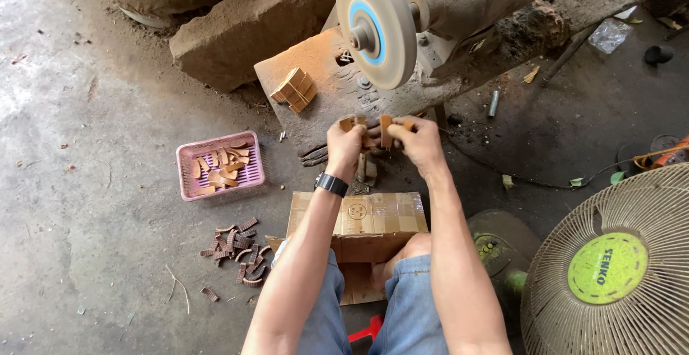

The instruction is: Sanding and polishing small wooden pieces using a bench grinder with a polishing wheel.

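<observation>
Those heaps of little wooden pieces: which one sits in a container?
The light-brown pieces in the pink basket. The darker pile lies loose on the floor; the stack sits bare on the grinder's base.

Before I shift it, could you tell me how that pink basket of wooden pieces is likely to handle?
The pink basket is thin latticed plastic, so probably light and a bit flexible. It looks low and wide, unlikely to tip. The wooden pieces lie loose inside and may slide.

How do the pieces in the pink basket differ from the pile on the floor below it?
The pieces in the pink basket are light tan and contained; the floor pile is darker brown, looks ridged, and lies scattered loose on the concrete. Both are small curved strips.
</observation>
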